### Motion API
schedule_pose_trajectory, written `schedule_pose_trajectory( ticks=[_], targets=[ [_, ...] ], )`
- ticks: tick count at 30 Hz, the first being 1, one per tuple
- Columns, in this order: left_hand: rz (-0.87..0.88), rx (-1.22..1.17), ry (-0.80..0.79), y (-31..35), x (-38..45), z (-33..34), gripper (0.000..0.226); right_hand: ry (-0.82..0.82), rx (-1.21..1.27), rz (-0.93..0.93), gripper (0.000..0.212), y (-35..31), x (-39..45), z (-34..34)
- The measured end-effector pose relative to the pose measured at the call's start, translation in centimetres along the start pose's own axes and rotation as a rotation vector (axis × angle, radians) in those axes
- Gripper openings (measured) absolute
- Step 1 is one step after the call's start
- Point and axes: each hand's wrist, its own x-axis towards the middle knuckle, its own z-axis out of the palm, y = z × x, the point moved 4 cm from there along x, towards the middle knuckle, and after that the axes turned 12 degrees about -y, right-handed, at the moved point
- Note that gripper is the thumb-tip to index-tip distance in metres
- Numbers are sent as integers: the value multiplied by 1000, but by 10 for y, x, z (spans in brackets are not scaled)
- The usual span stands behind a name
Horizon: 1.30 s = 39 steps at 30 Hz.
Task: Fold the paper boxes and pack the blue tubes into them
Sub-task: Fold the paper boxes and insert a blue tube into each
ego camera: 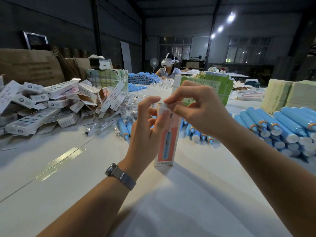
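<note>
A tall paper box (168, 142), white with a salmon panel and a blue tube printed on it, stands upright on the white table (85, 177). My left hand (147, 127) grips its upper part from the left. My right hand (196, 106) pinches the small white top flap between thumb and forefinger. What is inside the box is hidden. Loose blue tubes (280, 127) with orange collars lie stacked at the right, and more blue tubes (124, 128) lie just behind the box.
A heap of folded white boxes (44, 103) fills the left side. Green bundled cartons (212, 88) stand behind my hands and stacks of flat cream blanks (290, 96) at far right. Across the table sits a person wearing a headset (169, 67). Clear wrapped pieces (104, 127) lie mid-table.
</note>
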Motion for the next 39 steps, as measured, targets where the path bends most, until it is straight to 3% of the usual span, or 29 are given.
schedule_pose_trajectory(
  ticks=[9,27,39],
  targets=[
    [78,-9,12,-1,1,1,18,-76,152,-1,20,5,-3,1],
    [32,49,50,-3,2,-3,7,2,203,-75,25,17,-12,4],
    [28,28,44,-2,1,0,8,90,302,-47,16,24,-16,8]
  ],
)
